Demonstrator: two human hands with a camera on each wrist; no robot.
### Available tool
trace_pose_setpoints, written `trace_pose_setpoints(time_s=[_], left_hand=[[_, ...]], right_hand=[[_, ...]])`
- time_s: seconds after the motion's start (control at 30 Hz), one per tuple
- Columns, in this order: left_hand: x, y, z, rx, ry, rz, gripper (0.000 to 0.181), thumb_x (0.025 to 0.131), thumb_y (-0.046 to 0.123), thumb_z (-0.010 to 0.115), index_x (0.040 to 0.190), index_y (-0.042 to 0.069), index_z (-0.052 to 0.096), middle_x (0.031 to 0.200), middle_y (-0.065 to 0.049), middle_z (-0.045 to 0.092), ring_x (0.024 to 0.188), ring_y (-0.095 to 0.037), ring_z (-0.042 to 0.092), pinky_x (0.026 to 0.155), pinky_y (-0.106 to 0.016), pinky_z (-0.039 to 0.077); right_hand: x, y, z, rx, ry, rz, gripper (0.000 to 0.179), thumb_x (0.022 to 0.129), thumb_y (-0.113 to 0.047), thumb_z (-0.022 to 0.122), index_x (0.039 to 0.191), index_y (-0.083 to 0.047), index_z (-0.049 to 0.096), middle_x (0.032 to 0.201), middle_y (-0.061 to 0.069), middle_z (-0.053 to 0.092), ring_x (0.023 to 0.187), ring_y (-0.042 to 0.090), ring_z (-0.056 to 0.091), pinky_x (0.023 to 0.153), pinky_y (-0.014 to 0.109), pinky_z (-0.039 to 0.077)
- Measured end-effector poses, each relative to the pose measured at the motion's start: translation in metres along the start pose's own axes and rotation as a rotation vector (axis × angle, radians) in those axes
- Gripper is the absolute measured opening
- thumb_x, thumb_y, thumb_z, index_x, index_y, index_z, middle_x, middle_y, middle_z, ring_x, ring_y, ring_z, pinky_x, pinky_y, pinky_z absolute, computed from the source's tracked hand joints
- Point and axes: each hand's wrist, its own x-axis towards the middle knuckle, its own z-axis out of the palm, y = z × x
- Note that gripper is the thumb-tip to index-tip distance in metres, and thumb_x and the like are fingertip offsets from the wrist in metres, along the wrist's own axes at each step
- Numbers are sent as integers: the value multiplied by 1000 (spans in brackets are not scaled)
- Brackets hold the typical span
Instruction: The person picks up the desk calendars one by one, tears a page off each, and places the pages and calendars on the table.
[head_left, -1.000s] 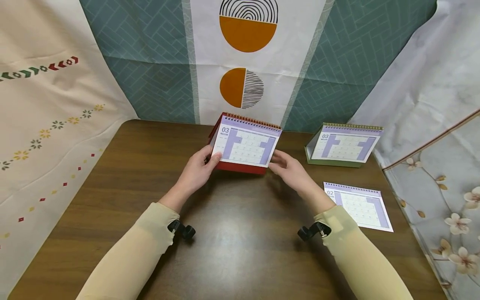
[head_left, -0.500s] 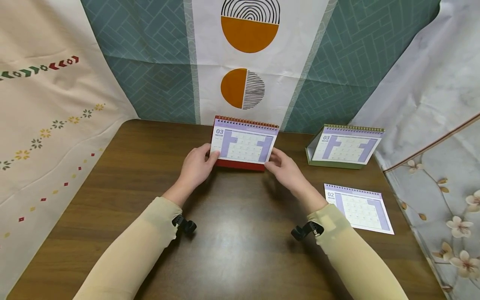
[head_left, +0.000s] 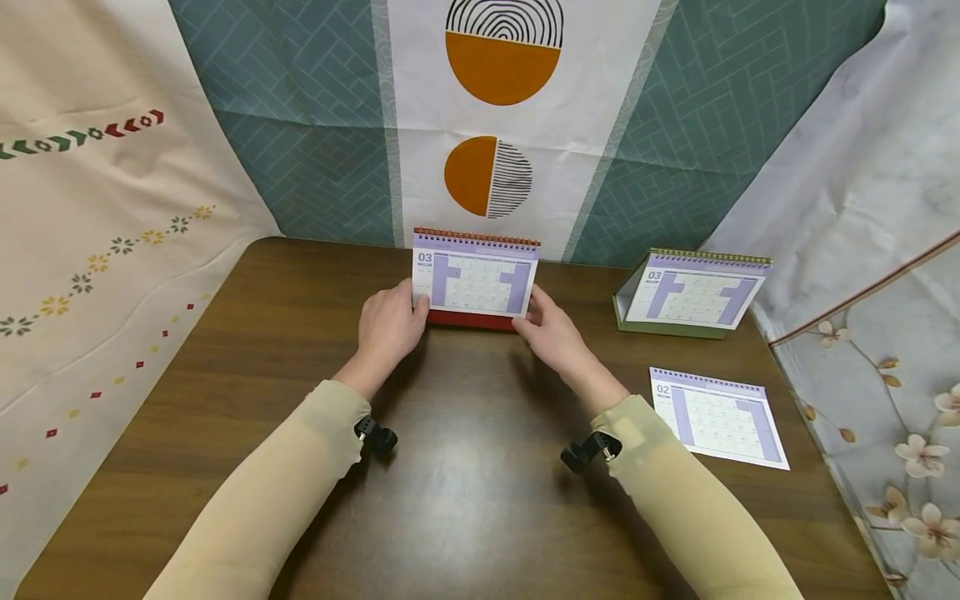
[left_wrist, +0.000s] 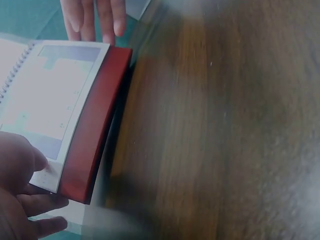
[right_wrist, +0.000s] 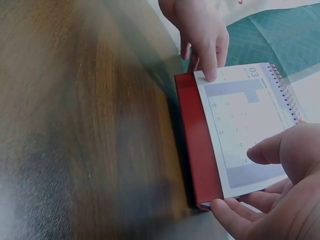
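A red-based desk calendar point(head_left: 476, 282) stands upright on the table, its page marked 03 facing me. At its left edge my left hand point(head_left: 392, 323) grips it, thumb point(right_wrist: 212, 75) on the page's lower left corner and fingers partly hidden behind. My right hand point(head_left: 553, 332) is at the opposite edge. Its fingers point(left_wrist: 104, 20) are fairly straight by the side edge, and its thumb point(right_wrist: 267, 151) extends over the page's lower right; whether the thumb touches is unclear. The red base strip point(left_wrist: 92, 135) shows below the page in both wrist views.
A green-based desk calendar point(head_left: 693, 296), also showing 03, stands at the back right. In front of it a loose calendar page point(head_left: 723, 419) marked 02 lies flat. Patterned cloth point(head_left: 315, 167) hangs behind the wooden table point(head_left: 450, 467), with more cloth on both sides.
The red-based calendar has shifted left and turned to face me more squarely. Both hands have moved with it, the right hand following its edge. The green-based calendar and loose page stay put.
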Motion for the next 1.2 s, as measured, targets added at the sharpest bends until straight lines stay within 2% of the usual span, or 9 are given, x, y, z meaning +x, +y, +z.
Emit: trace_pose_setpoints(time_s=[0.17,0.3,0.4,0.47,0.87,1.2], left_hand=[[4,-7,-1,-3,16,-6,34,114,30,58,122,-2,66,109,-22,73,112,-44,66,107,-59,46],[4,-13,-3,-29,19,-20,39,114,29,58,137,-2,64,138,-24,69,139,-48,55,117,-64,39],[5,-17,-5,-37,15,-40,47,114,28,57,152,0,58,162,-24,54,156,-51,36,123,-69,30],[6,-20,-5,-35,10,-52,50,114,29,57,157,1,54,168,-24,46,159,-51,31,123,-72,28],[10,-35,-3,-22,-61,-81,58,116,34,55,165,5,46,175,-25,33,164,-51,17,127,-74,14],[14,-39,-6,0,-68,-91,61,118,35,50,170,6,39,175,-25,33,163,-52,19,127,-74,15]], right_hand=[[10,-3,8,4,1,-7,72,112,-13,63,175,-18,30,171,13,46,146,34,56,115,56,47],[17,-6,15,13,8,-18,71,111,-13,65,174,-18,32,168,15,49,144,34,57,115,55,47],[21,-8,20,21,4,-27,72,111,-12,64,175,-18,32,167,15,49,145,34,57,115,54,47],[24,-10,23,23,5,-30,73,111,-12,64,175,-18,30,168,15,49,145,34,57,115,54,47],[34,-10,34,-13,8,-46,77,109,-11,64,176,-21,26,167,12,49,144,34,55,110,54,47],[37,-7,35,-34,-2,-40,77,110,-14,64,177,-21,24,171,11,45,150,34,51,115,56,46]])
